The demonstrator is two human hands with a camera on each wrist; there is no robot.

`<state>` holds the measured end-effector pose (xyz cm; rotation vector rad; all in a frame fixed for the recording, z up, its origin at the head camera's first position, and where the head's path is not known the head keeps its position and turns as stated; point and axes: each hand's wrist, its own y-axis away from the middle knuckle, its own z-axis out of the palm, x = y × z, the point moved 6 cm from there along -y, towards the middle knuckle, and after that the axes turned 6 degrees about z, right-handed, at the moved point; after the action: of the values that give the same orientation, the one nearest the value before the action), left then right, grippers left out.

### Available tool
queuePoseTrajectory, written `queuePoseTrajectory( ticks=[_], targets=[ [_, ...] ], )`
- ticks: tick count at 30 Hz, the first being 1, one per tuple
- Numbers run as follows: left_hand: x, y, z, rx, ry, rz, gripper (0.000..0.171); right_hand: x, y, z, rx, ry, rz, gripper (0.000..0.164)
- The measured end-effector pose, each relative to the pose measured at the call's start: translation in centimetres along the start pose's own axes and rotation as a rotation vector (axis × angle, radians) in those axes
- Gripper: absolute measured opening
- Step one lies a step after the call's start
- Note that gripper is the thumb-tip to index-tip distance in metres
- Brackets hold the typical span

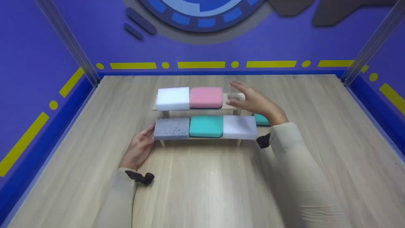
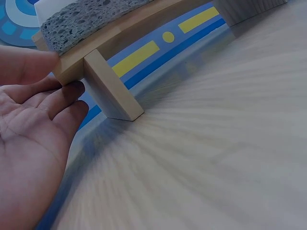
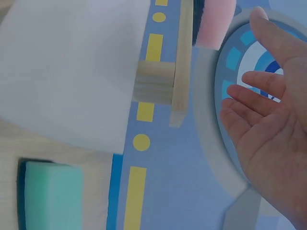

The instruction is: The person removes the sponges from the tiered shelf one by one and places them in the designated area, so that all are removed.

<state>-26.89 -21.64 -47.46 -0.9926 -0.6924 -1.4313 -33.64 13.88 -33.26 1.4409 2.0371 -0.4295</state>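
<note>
- Gripping left end of near stand [image 2: 124, 36] with left hand [image 1: 139, 147]; seeing fingertips [image 2: 74, 89] beneath from left wrist only.
- Holding right hand [image 1: 254, 100], fingers apart, by right end of far stand [image 3: 181, 81]; seeing palm [image 3: 283, 139] from right wrist only.

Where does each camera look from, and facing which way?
Head: worn on the head, looking forward and down at the table; left hand, right hand, both sleeves show.
Left wrist: worn there, facing the front shelf and gray sponge; only that hand shows.
Right wrist: worn there, facing the wall past the back shelf; only that hand shows.
Head and right wrist both show the pink sponge and table.
</note>
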Motion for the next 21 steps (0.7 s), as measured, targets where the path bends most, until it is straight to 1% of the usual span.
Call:
queuePoseTrajectory(
  ticks=[6, 11, 15, 21],
  targets=[
    [-0.1, 0.1, 0.0, -0.005, 0.007, -0.003, 0.065, -0.7, -0.5, 0.8, -0.018, -0.005, -0.034, 0.08],
    [-0.1, 0.1, 0.0, -0.005, 0.006, -0.006, 0.065, -1.4, -0.8, 1.0, -0.005, -0.003, -0.062, 0.078],
    [0.0, 0.1, -0.1, 0.008, 0.019, -0.012, 0.065, -1.8, -1.2, 1.4, -0.001, 0.003, -0.065, 0.078],
    [0.0, 0.1, -0.1, 0.026, 0.018, -0.024, 0.065, -2.2, -1.6, 2.1, -0.022, -0.036, -0.077, 0.078]
  ],
)
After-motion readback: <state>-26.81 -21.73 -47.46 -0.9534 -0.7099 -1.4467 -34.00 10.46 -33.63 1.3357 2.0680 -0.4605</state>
